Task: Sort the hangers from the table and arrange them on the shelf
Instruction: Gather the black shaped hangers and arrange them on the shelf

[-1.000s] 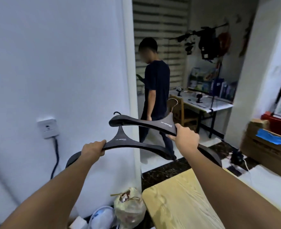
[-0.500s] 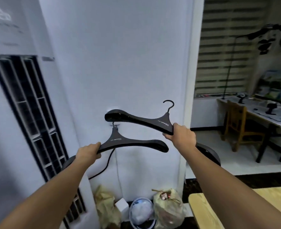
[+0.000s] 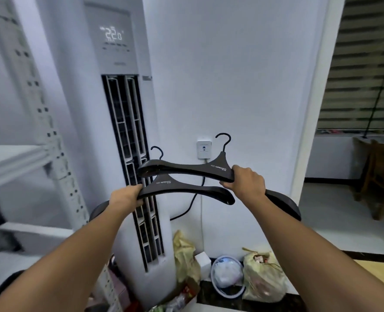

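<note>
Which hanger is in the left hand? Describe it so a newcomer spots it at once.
Find the tall white air conditioner. Before it, two black hangers are held up; the left hand grips the lower hanger. Its hook stands at the unit's right edge, whereas the upper hanger, in the right hand, has its hook just right of the socket.

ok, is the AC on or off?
On, it seems: the AC has its display lit, reading 22.0. Whether air is blowing cannot be told.
</note>
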Motion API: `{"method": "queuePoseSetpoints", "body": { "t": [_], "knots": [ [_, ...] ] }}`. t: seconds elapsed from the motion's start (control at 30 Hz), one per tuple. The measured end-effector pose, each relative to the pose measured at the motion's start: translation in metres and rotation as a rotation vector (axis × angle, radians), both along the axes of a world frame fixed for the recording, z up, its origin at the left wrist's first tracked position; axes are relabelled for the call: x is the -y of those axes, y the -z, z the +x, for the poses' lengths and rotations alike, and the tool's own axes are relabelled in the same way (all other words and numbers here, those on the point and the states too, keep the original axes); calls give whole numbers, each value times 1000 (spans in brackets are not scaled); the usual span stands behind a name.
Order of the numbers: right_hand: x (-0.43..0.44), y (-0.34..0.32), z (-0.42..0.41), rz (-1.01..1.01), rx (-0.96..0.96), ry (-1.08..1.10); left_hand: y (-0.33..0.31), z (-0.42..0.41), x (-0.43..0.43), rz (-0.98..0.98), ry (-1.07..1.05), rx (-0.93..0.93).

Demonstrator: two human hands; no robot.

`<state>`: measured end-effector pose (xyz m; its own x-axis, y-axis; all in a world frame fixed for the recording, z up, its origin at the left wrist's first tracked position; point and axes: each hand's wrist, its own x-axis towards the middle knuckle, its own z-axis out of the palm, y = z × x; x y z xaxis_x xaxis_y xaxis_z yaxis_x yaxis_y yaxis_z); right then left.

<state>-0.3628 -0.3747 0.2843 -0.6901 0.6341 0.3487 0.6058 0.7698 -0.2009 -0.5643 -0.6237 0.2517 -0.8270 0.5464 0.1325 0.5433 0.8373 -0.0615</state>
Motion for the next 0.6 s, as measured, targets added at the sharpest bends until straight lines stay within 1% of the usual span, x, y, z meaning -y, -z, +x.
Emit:
{"method": "queuePoseSetpoints", "body": {
  "t": [0.13, 0.23, 0.5, 0.6],
  "knots": [
    [33, -1, 6, -22, -32, -25, -2, 22, 37, 42, -70, -5],
    [55, 1, 11, -32, -23, -53, 6, 39, 70, 73, -115, 26],
    [117, 9, 7, -33, -8, -249, 26, 75, 169, 137, -309, 108],
    [135, 13, 7, -48, 2, -315, 27, 95, 199, 119, -382, 73]
  ]
}}
